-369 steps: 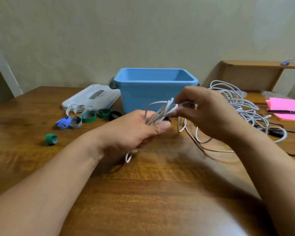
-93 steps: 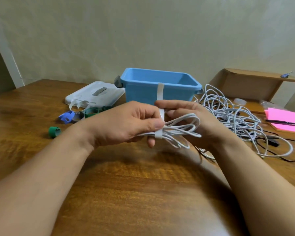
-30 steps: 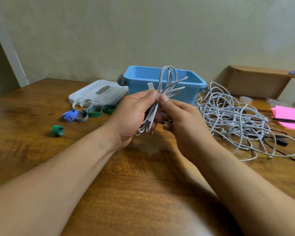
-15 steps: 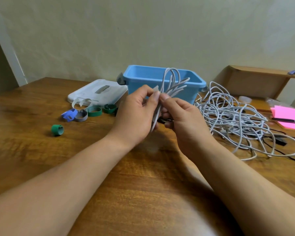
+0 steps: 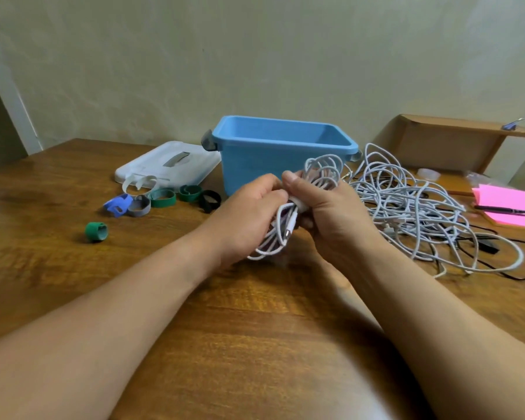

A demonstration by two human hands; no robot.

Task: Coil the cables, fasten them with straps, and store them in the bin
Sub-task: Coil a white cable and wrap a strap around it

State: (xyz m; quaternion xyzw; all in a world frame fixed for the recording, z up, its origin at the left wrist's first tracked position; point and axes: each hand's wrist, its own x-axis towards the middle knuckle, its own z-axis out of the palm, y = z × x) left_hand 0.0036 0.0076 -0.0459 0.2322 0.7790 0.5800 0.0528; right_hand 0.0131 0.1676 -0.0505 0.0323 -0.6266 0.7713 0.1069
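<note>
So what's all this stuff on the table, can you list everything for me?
bin: one, blue, open, middle back
lid: one, white, left of the bin
loose straps: about seven; white, blue, grey, green, black; left of the bin
coiled cable: one, white, held in front of the bin
fastened strap: one, white, round the coil
cable tangle: one pile, white, right of the bin
black cable: at least one, under the tangle
sticky notes: one pad, pink, far right
pen: one, dark, on the notes
cardboard box: one, brown, back right
table: one, brown wood
left hand: grips the coil
right hand: grips the coil
</note>
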